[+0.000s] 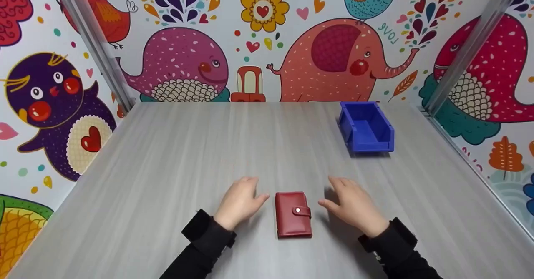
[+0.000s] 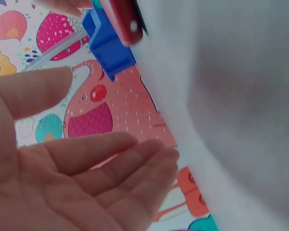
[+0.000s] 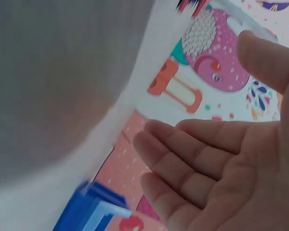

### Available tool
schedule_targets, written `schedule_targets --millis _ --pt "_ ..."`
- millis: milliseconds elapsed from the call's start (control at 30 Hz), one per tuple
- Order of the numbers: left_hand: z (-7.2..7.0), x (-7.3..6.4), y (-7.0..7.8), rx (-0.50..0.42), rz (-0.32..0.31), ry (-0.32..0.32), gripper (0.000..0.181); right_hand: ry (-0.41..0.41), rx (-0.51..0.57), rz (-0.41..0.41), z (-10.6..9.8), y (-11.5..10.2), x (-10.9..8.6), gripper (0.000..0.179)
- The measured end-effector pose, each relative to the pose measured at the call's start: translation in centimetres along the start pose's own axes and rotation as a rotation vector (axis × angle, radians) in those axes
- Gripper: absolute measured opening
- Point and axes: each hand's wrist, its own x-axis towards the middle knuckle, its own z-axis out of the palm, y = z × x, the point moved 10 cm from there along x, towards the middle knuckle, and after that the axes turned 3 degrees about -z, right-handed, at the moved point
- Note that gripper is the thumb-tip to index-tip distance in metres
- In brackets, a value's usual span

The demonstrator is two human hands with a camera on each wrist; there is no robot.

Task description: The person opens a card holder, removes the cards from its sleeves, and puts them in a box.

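Observation:
A red wallet (image 1: 288, 220) with a snapped strap lies closed on the table, between the two hands. To its left, my left hand (image 1: 241, 202) hovers with relaxed fingers and nothing in its grasp. My right hand (image 1: 352, 204) is on the other side, palm turned inward, also holding nothing. In the left wrist view the left palm (image 2: 96, 178) faces the camera, with the wallet (image 2: 124, 21) at the top. Bare fingers and palm of the right hand (image 3: 216, 163) show in the right wrist view.
A blue open-fronted bin (image 1: 367, 131) stands at the back right of the grey table (image 1: 208, 145). Walls printed with cartoon animals rise at the back and both sides, with metal posts (image 1: 475, 45) at the corners.

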Motion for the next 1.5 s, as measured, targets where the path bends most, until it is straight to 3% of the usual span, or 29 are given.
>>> schedule_targets --millis 233,367,500,700,967,1267,1500 --pt "1.0 -0.7 1.2 -0.039 0.016 -0.05 0.024 -0.019 0.104 0.032 0.6 -1.5 -0.1 0.047" --pt "1.9 -1.1 1.8 -0.024 0.031 -0.088 0.034 -0.062 0.129 0.03 1.3 -2.0 -0.1 0.042" --pt "2.3 -1.4 2.4 -0.018 0.043 -0.107 0.037 -0.092 0.136 0.009 1.9 -2.4 -0.2 0.039" --pt "3.0 -1.7 2.7 -0.031 0.025 -0.135 0.034 -0.138 0.151 -0.018 2.5 -3.0 -0.4 0.038" --pt "3.7 -1.7 3.1 -0.026 0.054 -0.163 0.024 -0.182 0.147 -0.054 3.3 -3.6 -0.4 0.032" --pt "4.1 -1.5 3.6 0.036 0.092 -0.179 0.019 -0.199 0.164 -0.1 3.4 -4.4 -0.3 0.024" --pt "4.1 -1.4 3.9 0.015 0.089 -0.196 0.023 -0.191 0.135 -0.139 3.6 -4.9 0.1 0.024"
